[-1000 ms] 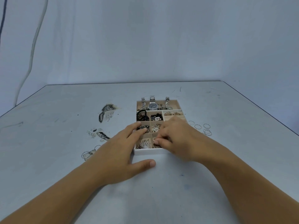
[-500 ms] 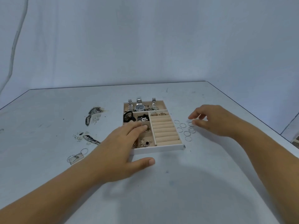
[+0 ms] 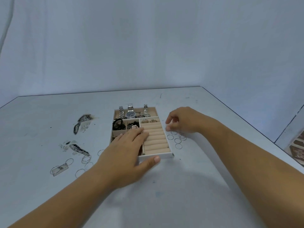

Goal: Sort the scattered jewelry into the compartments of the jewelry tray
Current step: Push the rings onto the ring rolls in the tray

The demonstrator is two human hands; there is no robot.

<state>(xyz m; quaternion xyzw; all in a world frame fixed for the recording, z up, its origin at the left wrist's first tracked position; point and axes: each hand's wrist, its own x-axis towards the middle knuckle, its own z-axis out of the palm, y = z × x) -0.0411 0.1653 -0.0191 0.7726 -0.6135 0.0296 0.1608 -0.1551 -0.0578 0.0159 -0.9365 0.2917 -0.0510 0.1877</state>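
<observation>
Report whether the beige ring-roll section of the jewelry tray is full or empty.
Almost empty: two metal rings sit in the farthest slot of the beige padded ring-roll section; the other visible rolls are bare.

Grey table [image 3: 181, 195], pale blue backdrop [image 3: 148, 46] at 12 o'clock, dark worn patches [image 3: 82, 120] at 9 o'clock, patterned floor [image 3: 296, 148] at 3 o'clock

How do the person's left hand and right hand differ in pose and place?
The left hand lies flat on the jewelry tray, fingers straight; the right hand has curled fingers. The left hand touches the tray; the right hand is beside it, over loose thin rings. Both are bare.
</observation>
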